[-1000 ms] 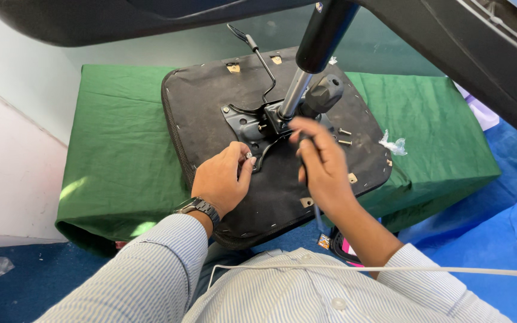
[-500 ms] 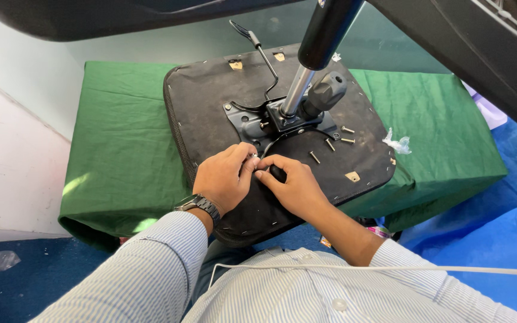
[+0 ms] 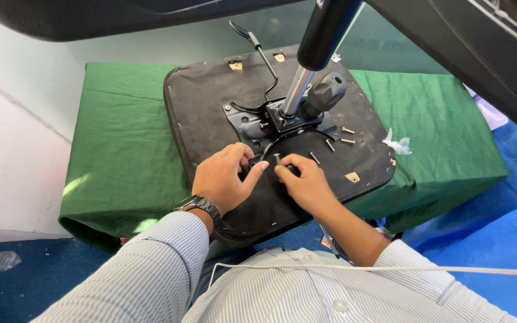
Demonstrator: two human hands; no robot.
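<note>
An upturned black chair seat point(image 3: 210, 113) lies on a table under a green cloth point(image 3: 121, 149). A black metal mechanism plate point(image 3: 252, 122) with a silver gas cylinder point(image 3: 297, 90) and a black knob point(image 3: 324, 93) is mounted at its middle. My left hand point(image 3: 225, 176) rests on the seat's near part, fingers spread, thumb pointing right. My right hand point(image 3: 303, 179) is beside it and pinches a small bolt point(image 3: 277, 159) upright between its fingertips. Several loose bolts point(image 3: 330, 143) lie on the seat to the right of the plate.
A thin black lever point(image 3: 261, 51) rises from the plate toward the back. A crumpled clear plastic bit point(image 3: 397, 143) lies at the seat's right edge. Dark chair parts point(image 3: 480, 54) overhang from above. Blue floor covering point(image 3: 498, 239) lies on the right; a white wall point(image 3: 13, 155) stands on the left.
My right hand has drawn back from the plate toward me and now holds a bolt at its fingertips. My left hand has stayed on the seat and spread its fingers.
</note>
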